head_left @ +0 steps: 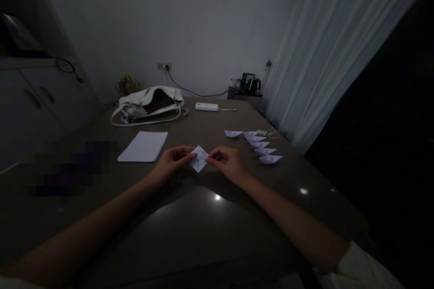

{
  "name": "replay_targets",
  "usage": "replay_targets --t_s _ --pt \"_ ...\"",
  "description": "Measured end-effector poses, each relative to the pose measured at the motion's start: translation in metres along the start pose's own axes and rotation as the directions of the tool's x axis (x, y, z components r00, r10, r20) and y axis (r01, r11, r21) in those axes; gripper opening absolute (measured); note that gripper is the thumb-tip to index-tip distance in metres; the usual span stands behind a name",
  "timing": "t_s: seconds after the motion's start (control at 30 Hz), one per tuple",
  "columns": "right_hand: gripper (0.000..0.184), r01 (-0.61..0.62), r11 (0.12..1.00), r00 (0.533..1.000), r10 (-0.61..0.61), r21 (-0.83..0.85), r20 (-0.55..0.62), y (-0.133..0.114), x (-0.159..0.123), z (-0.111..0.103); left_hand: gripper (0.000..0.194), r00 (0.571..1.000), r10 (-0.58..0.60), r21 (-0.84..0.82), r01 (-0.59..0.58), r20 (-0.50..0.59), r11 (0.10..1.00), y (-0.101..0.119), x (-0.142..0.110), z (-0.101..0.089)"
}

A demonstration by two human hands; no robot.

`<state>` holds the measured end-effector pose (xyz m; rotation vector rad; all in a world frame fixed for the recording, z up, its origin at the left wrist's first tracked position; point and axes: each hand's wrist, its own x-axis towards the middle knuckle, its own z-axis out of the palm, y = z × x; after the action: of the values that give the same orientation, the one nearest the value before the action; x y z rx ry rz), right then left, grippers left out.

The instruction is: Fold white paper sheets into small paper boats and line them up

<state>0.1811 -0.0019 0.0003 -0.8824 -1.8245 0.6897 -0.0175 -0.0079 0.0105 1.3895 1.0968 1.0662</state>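
Observation:
Between my hands, a little above the dark table (190, 230), is a small white folded paper (199, 164) shaped like a diamond, with crease lines meeting near its middle. My left hand (171, 161) pinches its left corner, thumb on the front face and fingers behind. At the right corner, my right hand (228, 161) grips the edge between thumb and fingertips. Several folded paper boats (261, 145) stand in a slanting row to the right of my right hand, with one more paper boat (233, 134) just left of the row's far end.
A stack of white paper (144, 146) lies left of my hands. Farther back are a white handbag (149, 99) and a white power bank (206, 107) with a short cable. Small scraps (266, 132) lie beyond the boats. A sheer curtain (315, 54) hangs along the right side.

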Motion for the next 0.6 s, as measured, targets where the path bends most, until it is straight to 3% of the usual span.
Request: replay_targets --t_s 0.23,0.37,0.6 --pt "0.024 0.096 0.991 0.995 -0.095 -0.098 0.014 -0.0003 0.0004 -0.0026 0.049 0.999 0.022 0.017 -0.022 0.026 1.0 -0.0054 0.0017 -0.0027" --pt "0.024 0.096 0.991 0.995 -0.093 -0.09 0.038 -0.0013 0.0003 -0.003 0.049 0.999 0.041 0.016 -0.041 0.011 0.999 -0.0046 0.0013 -0.0022" --pt "0.016 0.042 0.999 0.999 -0.042 -0.004 -0.025 -0.0012 -0.0001 0.0014 0.043 0.999 0.029 -0.009 -0.028 0.03 1.0 -0.0012 -0.0009 0.0002"
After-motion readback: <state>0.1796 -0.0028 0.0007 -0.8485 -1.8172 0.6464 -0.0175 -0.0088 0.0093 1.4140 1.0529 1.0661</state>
